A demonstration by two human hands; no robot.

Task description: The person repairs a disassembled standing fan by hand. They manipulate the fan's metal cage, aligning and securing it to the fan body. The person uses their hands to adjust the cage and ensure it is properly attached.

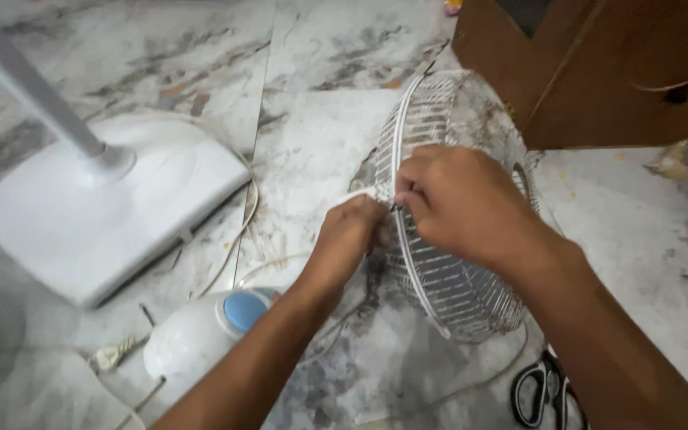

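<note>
Left hand: my left hand [349, 231] sits just left of centre, fingers curled tight against the rim of the grille, pinching something small there; I cannot tell what, since my knuckles hide it.
Right hand: my right hand [459, 199] lies right of centre, draped over the outer face of the grille, fingertips pressed to the rim where they meet the left hand's; it grips the wires.
Grille: the grille [455, 295] is a round white wire fan guard, standing on edge on the floor at centre right, tilted, its rim toward me and its dome bulging toward the right.
Strip: a thin white strip [356, 193] runs from the rim leftward over my left knuckles.
Base: the white fan base [113, 215] lies flat in the upper left, with its pole [33, 91] rising to the top left corner.
Motor: the white motor housing [193, 338] with a blue cap lies at lower left, close to my left forearm.
Cord: a white cord [242, 227] loops across the floor between base and grille.
Scissors: black-handled scissors [539, 390] lie at the lower right, beside my right forearm.
Cabinet: a brown wooden cabinet [599, 72] fills the upper right, just behind the grille.
Floor: grey-veined marble floor [320, 48], dusty.
</note>
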